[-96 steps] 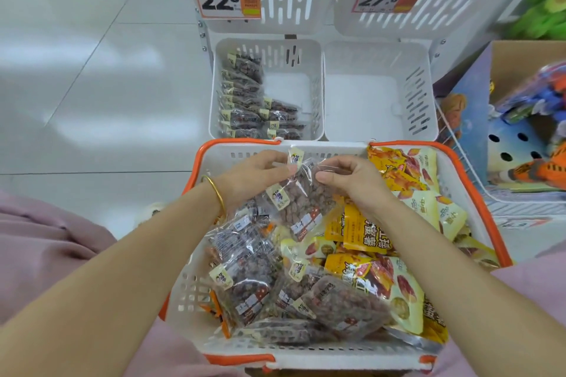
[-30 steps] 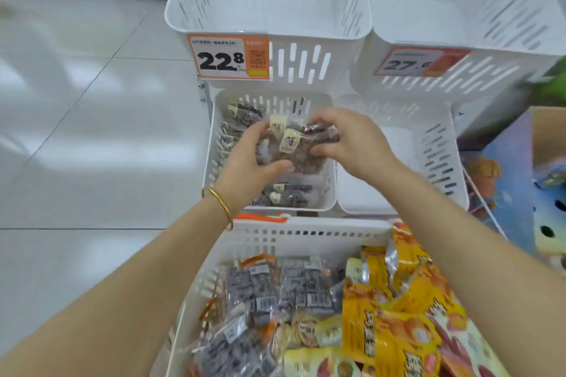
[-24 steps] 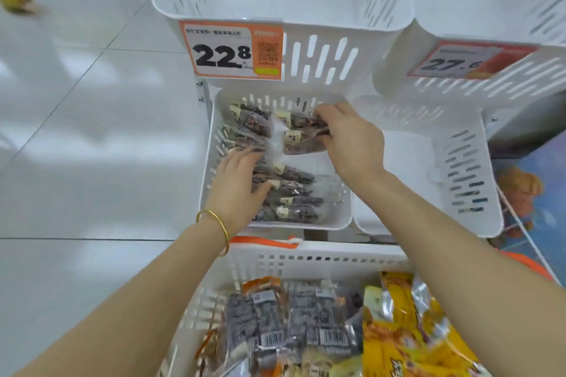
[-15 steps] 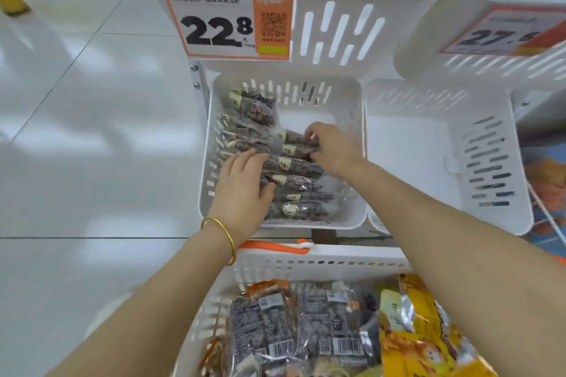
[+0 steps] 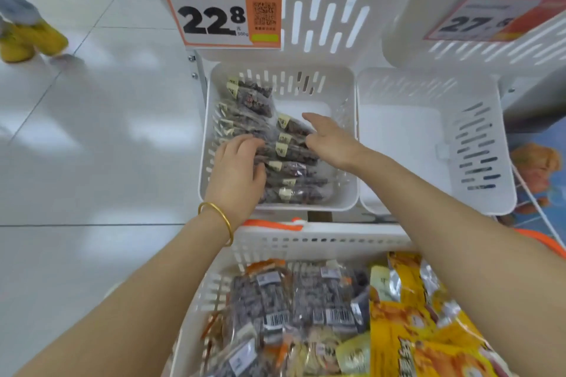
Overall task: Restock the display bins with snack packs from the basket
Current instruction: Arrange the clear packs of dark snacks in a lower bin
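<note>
Observation: my left hand [image 5: 237,174] lies over the left row of snack packs [image 5: 292,167] in the lower display bin [image 5: 284,78], which stands at 12 o'clock from the basket [image 5: 321,234]. Its fingers are loosely bent, tips pressing on the pack tops; the hand encloses nothing. A gold bangle [image 5: 219,220] sits on that wrist.

My right hand [image 5: 332,139] is palm down over the right row, at 2 o'clock from the left hand. Its forefinger is extended and the other fingers are relaxed; it holds nothing. I cannot tell whether its underside touches the packs.

The packs have dark contents, clear wrappers and pale labels. They stand on edge in two rows from the front wall backward.

The basket, at 6 o'clock in view, is white with an orange rim. It holds dark packs [image 5: 291,300] on its 9 o'clock side and yellow packs [image 5: 413,333] on its 3 o'clock side.

A second lower bin [image 5: 477,138] stands just beside the first, at its 3 o'clock. An upper bin [image 5: 324,18] at 12 o'clock carries an orange price tag [image 5: 220,12] reading 22.8. Yellow shoes [image 5: 30,40] stand on the floor at 10 o'clock.
</note>
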